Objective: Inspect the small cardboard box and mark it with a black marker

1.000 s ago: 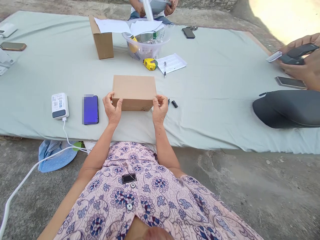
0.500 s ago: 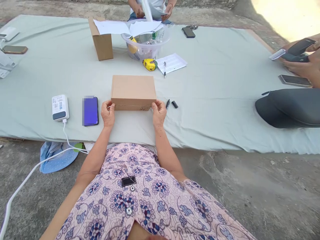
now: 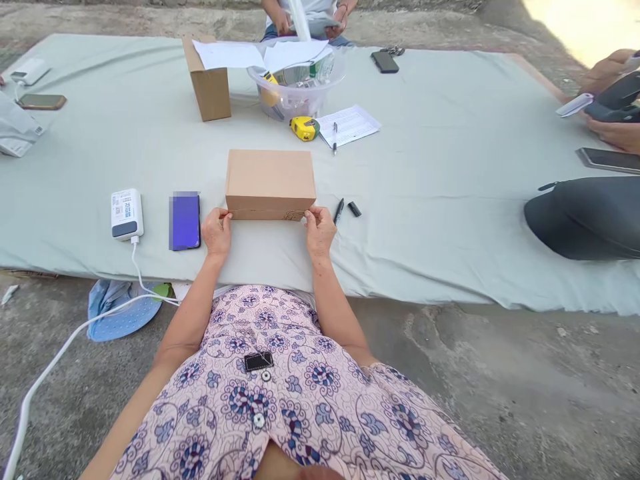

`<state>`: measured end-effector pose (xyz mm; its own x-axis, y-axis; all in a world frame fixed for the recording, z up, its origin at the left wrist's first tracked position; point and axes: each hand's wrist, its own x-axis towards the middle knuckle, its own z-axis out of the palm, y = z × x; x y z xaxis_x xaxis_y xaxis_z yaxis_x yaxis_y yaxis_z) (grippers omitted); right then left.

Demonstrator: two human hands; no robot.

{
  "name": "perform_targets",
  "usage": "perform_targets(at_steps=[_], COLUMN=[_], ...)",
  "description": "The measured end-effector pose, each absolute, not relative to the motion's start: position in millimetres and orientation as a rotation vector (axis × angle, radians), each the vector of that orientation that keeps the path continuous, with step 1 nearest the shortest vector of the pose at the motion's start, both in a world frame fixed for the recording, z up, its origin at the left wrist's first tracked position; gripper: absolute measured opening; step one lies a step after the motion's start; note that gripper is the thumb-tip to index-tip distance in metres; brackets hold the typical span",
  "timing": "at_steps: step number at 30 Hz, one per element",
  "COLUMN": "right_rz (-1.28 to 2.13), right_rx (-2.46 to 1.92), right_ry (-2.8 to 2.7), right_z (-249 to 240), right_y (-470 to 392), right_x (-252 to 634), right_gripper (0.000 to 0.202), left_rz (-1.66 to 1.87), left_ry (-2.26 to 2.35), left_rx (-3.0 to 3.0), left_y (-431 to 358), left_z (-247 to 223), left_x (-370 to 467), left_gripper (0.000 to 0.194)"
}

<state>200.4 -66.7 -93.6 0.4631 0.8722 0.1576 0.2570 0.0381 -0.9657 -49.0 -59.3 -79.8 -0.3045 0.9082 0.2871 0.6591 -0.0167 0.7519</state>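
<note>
A closed brown cardboard box (image 3: 271,175) lies on the cloth-covered table in front of me. My left hand (image 3: 217,230) pinches its near left corner, thumb and fingers drawn together. At the near right corner, my right hand (image 3: 320,228) grips the box the same way, close to a dark printed mark on the front face. Just right of that hand are a black marker (image 3: 339,211) and its separate cap (image 3: 354,209). A phone (image 3: 185,221) with a blue screen lies left of my left hand.
A white power bank (image 3: 127,213) with a cable sits at left. Farther back are an upright carton (image 3: 215,93), a plastic basin (image 3: 295,103), a yellow tape measure (image 3: 304,128) and a paper sheet (image 3: 355,125). A black cap (image 3: 585,217) lies right. Two other people's hands show.
The whole view has shifted slightly, so the table things appear a little farther right. My fingers sit slightly lower at the box's corners. The person at right has moved the dark device a little.
</note>
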Motion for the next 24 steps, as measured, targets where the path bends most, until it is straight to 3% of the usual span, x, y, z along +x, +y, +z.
perform_targets(at_steps=[8, 15, 24], right_rz=[0.581, 0.579, 0.297], right_rx=[-1.813, -1.706, -1.43], right_ry=[-1.243, -1.214, -1.088], right_z=[-94, -92, -69], right_y=[-66, -66, -82], right_x=[201, 199, 192], right_gripper=[0.012, 0.015, 0.033], left_rz=[1.003, 1.168, 1.593], left_ry=[2.123, 2.059, 1.844], left_rx=[1.702, 1.683, 1.688], left_y=[-58, -60, -81], left_z=[-79, -76, -43], left_x=[-48, -47, -30], left_gripper=[0.006, 0.007, 0.008])
